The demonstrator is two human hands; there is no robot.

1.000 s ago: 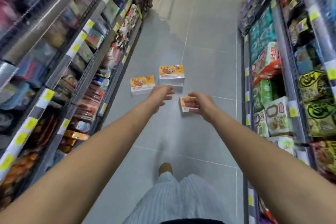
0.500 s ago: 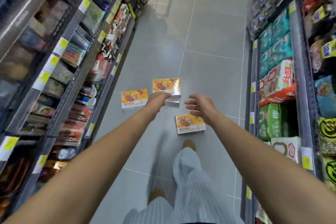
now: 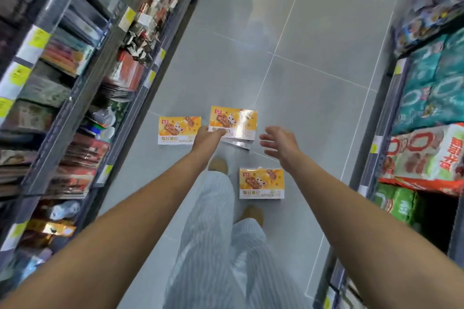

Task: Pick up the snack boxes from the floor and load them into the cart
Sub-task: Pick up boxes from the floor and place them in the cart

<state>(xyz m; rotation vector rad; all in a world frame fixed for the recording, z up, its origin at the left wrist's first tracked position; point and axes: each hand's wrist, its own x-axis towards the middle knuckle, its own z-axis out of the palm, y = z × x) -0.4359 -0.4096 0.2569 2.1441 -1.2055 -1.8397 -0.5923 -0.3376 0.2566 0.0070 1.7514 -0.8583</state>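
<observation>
Presently, we find the task at its opening stage. All three snack boxes lie on the floor [image 3: 308,78] of the aisle and none is loaded. No cart shows in the head view, so we cannot say where it stands. The left box [image 3: 179,130] lies flat near the foot of the left shelving [image 3: 75,88]. The far box [image 3: 234,121] lies just beside it, to the right. The near box [image 3: 261,183] lies apart from both, close by the person's forward shoe [image 3: 218,165].

The left hand [image 3: 207,137] is at the lower left corner of the far box, between it and the left box. Its fingers overlap the box's edge, but we cannot tell whether they grasp it or merely touch it. The right hand [image 3: 278,142] hovers released, fingers spread and empty, near the far box's right side. We judge the far box to be the first pick, with all three lifts and the loading outstanding.

On materials, the boxes are flat rectangular cartons, printed orange and yellow above a white band. A glossy film throws glare on the far one, and its side face looks silvered. We expect them to be light, rigid and somewhat slippery. The floor is of large grey tiles, smooth and faintly reflective.
</observation>
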